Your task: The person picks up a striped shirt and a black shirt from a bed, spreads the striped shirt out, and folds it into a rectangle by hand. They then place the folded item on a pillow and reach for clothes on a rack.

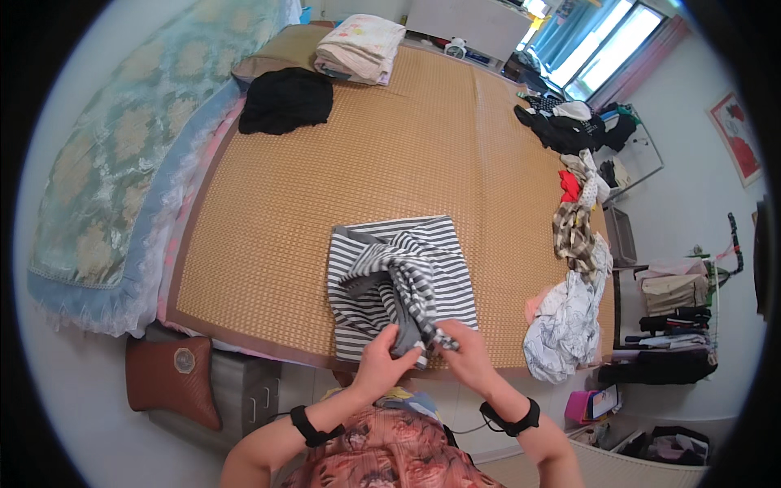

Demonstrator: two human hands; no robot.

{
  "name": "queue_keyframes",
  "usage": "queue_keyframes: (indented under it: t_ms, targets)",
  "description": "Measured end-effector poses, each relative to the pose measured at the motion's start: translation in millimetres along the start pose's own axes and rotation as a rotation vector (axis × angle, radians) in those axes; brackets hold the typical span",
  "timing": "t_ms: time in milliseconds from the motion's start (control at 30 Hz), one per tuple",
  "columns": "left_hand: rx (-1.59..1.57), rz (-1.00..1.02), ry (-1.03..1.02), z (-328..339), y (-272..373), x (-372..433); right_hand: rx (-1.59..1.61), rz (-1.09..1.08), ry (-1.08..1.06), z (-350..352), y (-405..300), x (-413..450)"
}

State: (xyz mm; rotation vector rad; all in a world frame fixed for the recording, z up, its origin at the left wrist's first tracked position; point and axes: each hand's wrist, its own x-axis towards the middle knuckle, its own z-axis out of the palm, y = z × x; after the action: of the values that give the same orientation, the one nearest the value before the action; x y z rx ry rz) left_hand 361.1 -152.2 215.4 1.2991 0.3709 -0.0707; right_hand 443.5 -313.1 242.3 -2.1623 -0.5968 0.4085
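A grey-and-white striped garment (439, 244) lies partly spread on the woven bed mat (378, 165), near the bed's front edge. Its gathered part rises from the middle towards me in loose folds, showing a grey inner side. My left hand (387, 360) pinches the grey edge of the cloth between thumb and fingers. Just to the right, my right hand (460, 348) grips a bunched striped end of the same garment. Both hands are close together over the front edge, and some fingertips are hidden by cloth.
Folded black cloth (287, 100), a pillow (287, 49) and a folded quilt (360, 49) lie at the far left. Piled clothes (564, 329) line the bed's right side. A brown cushion (168, 381) rests on a grey drawer cabinet (247, 390) at the lower left.
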Motion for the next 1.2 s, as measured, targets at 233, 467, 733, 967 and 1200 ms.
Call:
queue_keyframes:
  t_ms: [233, 467, 733, 967, 1200]
  targets:
    - [0.213, 0.312, -0.298, 24, 4, 10, 0.081, 0.203, -0.073, -16, 10, 1]
    - [0.751, 0.464, -0.173, -9, 0, 74, 0.463, 0.133, 0.059, -104, 8, 14]
    - [1.023, 0.918, 0.380, 18, 55, 146, 0.251, -0.301, -0.089, -222, -64, 32]
    - [0.958, 1.343, 0.133, 18, 145, 167, 0.012, -0.406, -0.095, -274, -142, 23]
    - [0.745, 0.489, -0.847, -4, 209, 198, -0.278, -0.320, 0.224, -309, -170, 1]
